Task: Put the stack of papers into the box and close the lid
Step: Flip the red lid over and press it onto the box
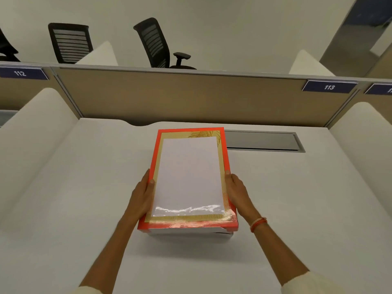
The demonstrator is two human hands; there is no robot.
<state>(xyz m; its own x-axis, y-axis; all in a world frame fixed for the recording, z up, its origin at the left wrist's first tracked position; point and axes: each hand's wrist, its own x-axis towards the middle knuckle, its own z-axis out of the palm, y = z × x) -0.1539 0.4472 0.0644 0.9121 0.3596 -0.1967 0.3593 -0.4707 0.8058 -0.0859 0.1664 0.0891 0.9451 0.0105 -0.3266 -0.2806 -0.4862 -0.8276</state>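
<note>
An orange lid (223,153) with a gold inner border lies on a grey-white box (191,235) in the middle of the desk. Only the box's near edge shows beneath it. A glossy white rectangle (188,175) fills the lid's top. I cannot tell whether it is paper lying there or part of the lid. My left hand (142,196) grips the lid's left long side, thumb on top. My right hand (237,192) grips the right long side the same way. No separate stack of papers is visible.
The box stands on a white desk (84,187) between white side dividers (31,134). A grey cable flap (263,141) is set into the desk behind the box on the right. A beige partition (169,96) closes the back, with black office chairs (154,43) beyond.
</note>
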